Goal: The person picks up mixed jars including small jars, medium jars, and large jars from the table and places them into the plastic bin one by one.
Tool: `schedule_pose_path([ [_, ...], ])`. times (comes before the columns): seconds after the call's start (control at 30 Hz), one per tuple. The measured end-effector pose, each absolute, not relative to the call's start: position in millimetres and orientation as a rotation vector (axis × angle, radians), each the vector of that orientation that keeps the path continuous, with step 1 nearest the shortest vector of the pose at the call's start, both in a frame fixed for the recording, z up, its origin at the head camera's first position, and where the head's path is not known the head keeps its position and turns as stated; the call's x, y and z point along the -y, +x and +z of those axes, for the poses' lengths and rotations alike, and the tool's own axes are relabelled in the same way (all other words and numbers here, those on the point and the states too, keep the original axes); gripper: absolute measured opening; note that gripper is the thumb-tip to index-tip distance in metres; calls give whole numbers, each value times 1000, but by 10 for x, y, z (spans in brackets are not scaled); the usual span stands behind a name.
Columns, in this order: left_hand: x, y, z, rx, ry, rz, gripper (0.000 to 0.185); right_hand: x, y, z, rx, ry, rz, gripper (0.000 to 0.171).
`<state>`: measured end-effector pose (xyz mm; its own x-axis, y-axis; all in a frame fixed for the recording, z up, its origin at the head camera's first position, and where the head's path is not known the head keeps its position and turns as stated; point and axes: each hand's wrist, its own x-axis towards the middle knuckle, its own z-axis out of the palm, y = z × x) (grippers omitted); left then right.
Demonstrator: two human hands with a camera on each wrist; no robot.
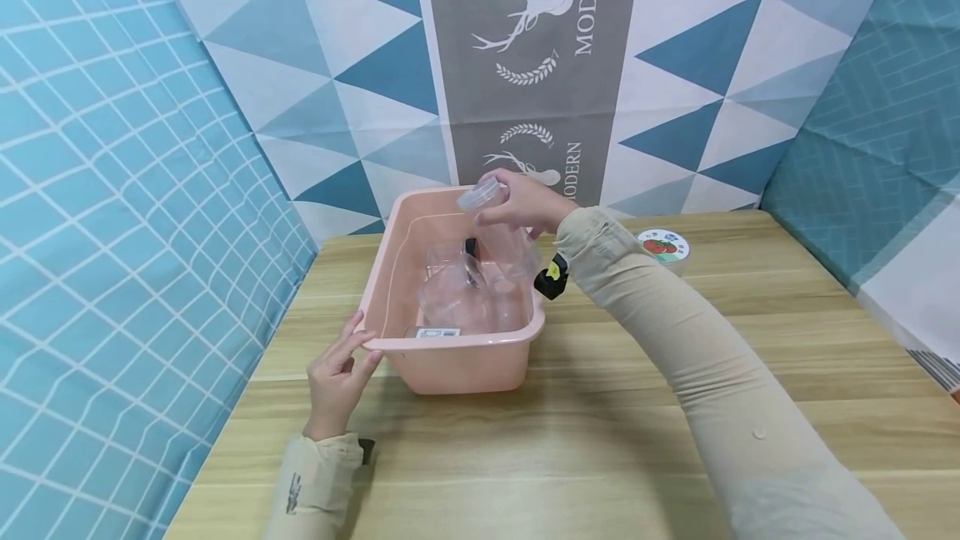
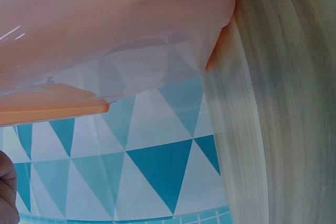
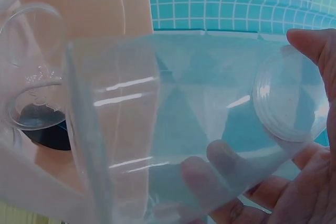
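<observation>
Nearest you, your right sleeve (image 1: pixel 720 373) stretches across the counter (image 1: pixel 600 440) to your right hand (image 1: pixel 528 202), whose grip is curled round a clear plastic cup (image 3: pixel 184 124), tilted on its side above the pink tub (image 1: pixel 450 357). Your left hand (image 1: pixel 337 377) rests with fingers nearly straight against the tub's near left corner, gripping nothing. The wooden counter stands before a blue triangle-patterned wall (image 1: pixel 337 65). More clear cups (image 1: pixel 457 294) lie inside the tub, below the held one. A small lidded tin (image 1: pixel 663 247) sits behind your right arm.
</observation>
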<state>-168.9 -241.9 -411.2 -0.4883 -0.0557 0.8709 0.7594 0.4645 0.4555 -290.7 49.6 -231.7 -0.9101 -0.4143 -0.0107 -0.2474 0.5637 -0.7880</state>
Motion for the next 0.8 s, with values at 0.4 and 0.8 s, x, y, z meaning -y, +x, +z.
schedule_pose_path([
  [0.4, 2428, -1699, -4137, 1817, -589, -1117, 53, -369, -2901, -2292, -2605, -593, -1232, 61],
  [0.8, 2409, -1698, -4117, 1806, -599, -1123, 52, -233, -2884, -2339, -2643, -612, -1196, 65],
])
